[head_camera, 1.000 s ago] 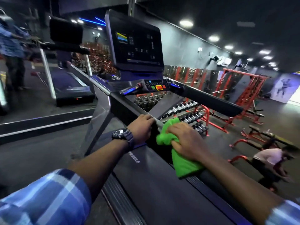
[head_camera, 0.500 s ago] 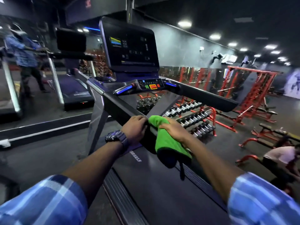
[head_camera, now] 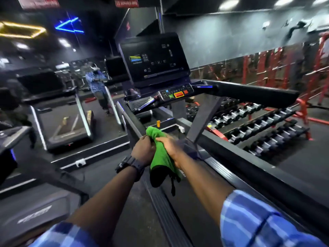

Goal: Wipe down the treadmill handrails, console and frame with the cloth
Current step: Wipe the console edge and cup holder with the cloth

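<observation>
Both sets of fingers are curled into the green microfibre cloth [head_camera: 161,154]. The left hand [head_camera: 144,152] grips its upper left edge and the right hand [head_camera: 169,148] clenches the bunched fabric just beside it, so the two hands nearly touch. The cloth's top peeks out above the knuckles at the near end of the left handrail [head_camera: 131,118]; whether it actually touches the rail I cannot tell. Its lower part hangs loose below the hands, showing a dark underside and a dangling tag or thread.

It looks soft, light and limp. It should fold wherever it is pinched, so a bunched handful like this suits a wipe along a narrow rail, while a flat palm would suit broad faces. There seems little risk of a slip, but the hanging tail could snag.

Farther out, a watch [head_camera: 130,164] sits on the left wrist and blue checked sleeves cover both arms. The console [head_camera: 154,59], with its lit screen and button panel [head_camera: 176,94], stands beyond. The right handrail [head_camera: 258,91] reaches toward the right. The treadmill frame [head_camera: 249,157] runs along the right side. A dumbbell rack [head_camera: 258,125] stands far right.
</observation>
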`<state>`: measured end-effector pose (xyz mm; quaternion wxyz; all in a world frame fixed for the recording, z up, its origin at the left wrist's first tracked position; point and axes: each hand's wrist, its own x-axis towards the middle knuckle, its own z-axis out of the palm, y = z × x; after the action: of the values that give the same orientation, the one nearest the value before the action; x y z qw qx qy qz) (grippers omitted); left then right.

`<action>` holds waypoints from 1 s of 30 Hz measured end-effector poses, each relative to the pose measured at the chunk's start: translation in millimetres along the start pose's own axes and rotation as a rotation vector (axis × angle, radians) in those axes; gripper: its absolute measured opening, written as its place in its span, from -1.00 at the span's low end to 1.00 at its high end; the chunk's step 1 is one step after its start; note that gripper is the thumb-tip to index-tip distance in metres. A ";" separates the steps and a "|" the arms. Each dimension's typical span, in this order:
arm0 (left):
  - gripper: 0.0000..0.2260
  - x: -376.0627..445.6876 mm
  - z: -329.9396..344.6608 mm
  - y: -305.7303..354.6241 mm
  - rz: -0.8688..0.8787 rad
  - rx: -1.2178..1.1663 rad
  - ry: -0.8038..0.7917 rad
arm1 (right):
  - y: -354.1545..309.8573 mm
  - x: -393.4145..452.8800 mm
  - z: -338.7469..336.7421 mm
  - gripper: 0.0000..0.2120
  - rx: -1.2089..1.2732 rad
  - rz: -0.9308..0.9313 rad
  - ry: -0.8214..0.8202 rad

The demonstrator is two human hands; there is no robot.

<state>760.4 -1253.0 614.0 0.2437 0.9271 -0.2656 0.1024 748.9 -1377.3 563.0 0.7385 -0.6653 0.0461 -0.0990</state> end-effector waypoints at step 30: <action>-0.51 62.8 -8.1 19.9 -0.473 -0.032 -0.169 | -12.4 56.5 8.5 -0.72 0.067 0.221 -0.080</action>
<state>801.7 -1291.4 648.9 0.2526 0.9648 -0.0622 -0.0396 804.7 -1382.0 579.8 0.7682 -0.6344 0.0863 0.0080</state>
